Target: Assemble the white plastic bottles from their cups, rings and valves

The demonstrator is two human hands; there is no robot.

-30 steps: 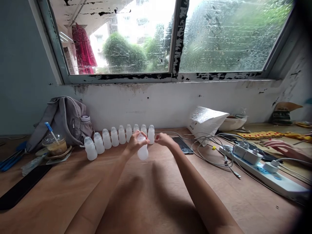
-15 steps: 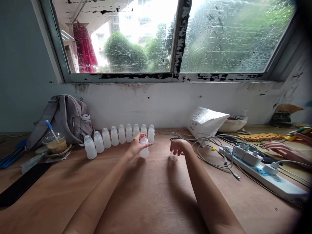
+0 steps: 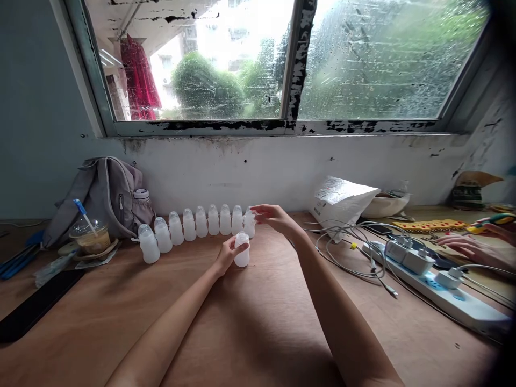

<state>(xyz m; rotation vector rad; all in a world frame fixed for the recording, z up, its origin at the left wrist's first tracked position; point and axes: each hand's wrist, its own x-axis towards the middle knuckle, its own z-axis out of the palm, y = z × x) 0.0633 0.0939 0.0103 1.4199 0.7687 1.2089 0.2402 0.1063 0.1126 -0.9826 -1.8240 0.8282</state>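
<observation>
My left hand (image 3: 229, 253) is closed round a small frosted white baby bottle (image 3: 242, 258), which stands upright on the table in front of a row. Its top looks lower and flatter than those in the row. My right hand (image 3: 274, 217) reaches in from the right with its fingers stretched out and apart. Its fingertips are at the side of the last baby bottle (image 3: 249, 227) in the row; whether they touch it I cannot tell. Several more capped baby bottles (image 3: 176, 230) stand in a curved line to the left.
At left are a grey backpack (image 3: 107, 193), a drink cup with a straw (image 3: 92, 236) and a black slab (image 3: 40, 306). Loose cables (image 3: 342, 258), a white power strip (image 3: 475, 306) and a silvery bag (image 3: 342, 199) lie at right. Another person's hand (image 3: 463, 246) is farther right.
My right hand lowered a clear cap to the table at right, then came back left and up to the row's end. My left hand shifted slightly lower on its bottle.
</observation>
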